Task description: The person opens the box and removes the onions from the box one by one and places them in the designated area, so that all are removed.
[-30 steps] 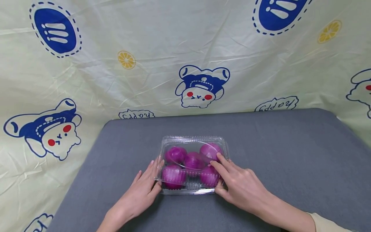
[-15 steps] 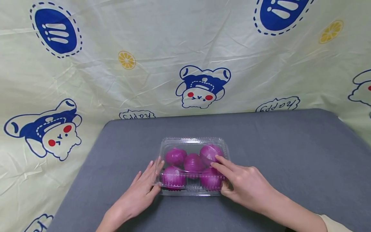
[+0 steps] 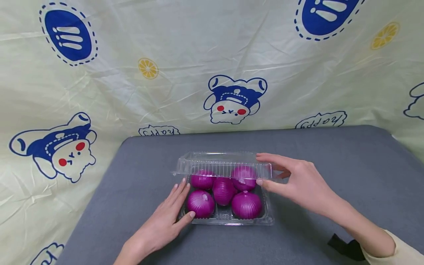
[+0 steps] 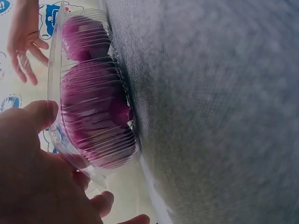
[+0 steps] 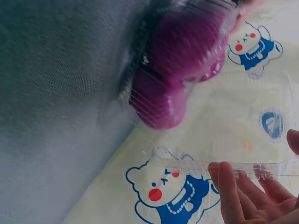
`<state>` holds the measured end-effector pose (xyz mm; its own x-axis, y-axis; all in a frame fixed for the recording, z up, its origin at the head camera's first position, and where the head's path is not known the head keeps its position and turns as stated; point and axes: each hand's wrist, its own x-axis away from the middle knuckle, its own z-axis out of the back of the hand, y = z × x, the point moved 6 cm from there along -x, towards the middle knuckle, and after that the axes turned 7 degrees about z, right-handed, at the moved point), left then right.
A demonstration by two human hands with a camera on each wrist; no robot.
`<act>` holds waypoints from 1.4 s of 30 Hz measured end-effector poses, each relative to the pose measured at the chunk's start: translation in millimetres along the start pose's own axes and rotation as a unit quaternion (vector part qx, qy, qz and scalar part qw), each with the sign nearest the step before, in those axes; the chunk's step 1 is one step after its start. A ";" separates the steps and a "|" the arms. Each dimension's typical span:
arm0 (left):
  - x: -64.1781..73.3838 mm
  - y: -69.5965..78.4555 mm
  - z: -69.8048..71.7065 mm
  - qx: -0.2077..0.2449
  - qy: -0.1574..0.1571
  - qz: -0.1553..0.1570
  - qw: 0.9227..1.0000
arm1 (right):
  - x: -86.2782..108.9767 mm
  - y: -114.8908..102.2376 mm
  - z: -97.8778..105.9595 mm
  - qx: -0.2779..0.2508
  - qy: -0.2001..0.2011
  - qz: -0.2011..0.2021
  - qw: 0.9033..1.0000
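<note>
A clear plastic clamshell box [image 3: 228, 221] stands on the table in front of me, with several purple onions [image 3: 223, 191] sitting in its base. Its hinged lid [image 3: 215, 165] is tilted up above the back onions. My right hand [image 3: 301, 182] pinches the lid's right edge between thumb and fingers; in the right wrist view the fingertips [image 5: 224, 172] lie along the lid's edge [image 5: 187, 164]. Straight fingers of my left hand [image 3: 162, 221] rest along the base's left side, with the thumb at the front-left corner. The left wrist view shows that thumb [image 4: 44, 114] touching the rim.
The grey cloth-covered table [image 3: 318, 158] extends around the box. Behind it hangs a pale printed curtain [image 3: 185, 92] with blue cartoon figures. A black strap [image 3: 346, 247] is at my right sleeve [image 3: 394, 246].
My right hand has gone from the box's front-right side up and back, raising the lid off the front onions. The left hand stays at the left side, its thumb shifting slightly inward.
</note>
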<state>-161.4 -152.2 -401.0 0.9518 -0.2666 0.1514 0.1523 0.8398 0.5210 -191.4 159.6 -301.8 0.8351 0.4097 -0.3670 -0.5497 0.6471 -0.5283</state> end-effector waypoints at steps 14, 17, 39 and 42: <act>-0.1 0.1 1.2 0.023 -0.001 -0.024 0.999 | -30.6 20.3 21.3 -0.131 0.101 -0.027 0.986; 0.1 0.0 1.0 0.031 -0.011 -0.021 0.999 | -40.4 29.0 20.8 -0.153 0.104 -0.034 0.982; 2.3 1.3 1.3 0.045 -0.009 -0.019 0.999 | -95.4 96.0 -22.0 -0.233 0.061 -0.077 0.968; 2.2 1.5 2.1 0.046 -0.007 -0.019 0.999 | -96.0 103.0 -31.1 -0.265 0.047 -0.097 0.958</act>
<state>-159.6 -152.6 -398.1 0.9420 -0.3044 0.1411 0.1629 0.7826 0.6008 -328.8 166.9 -344.8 0.9309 0.2391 -0.2762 -0.3381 0.2775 -0.8993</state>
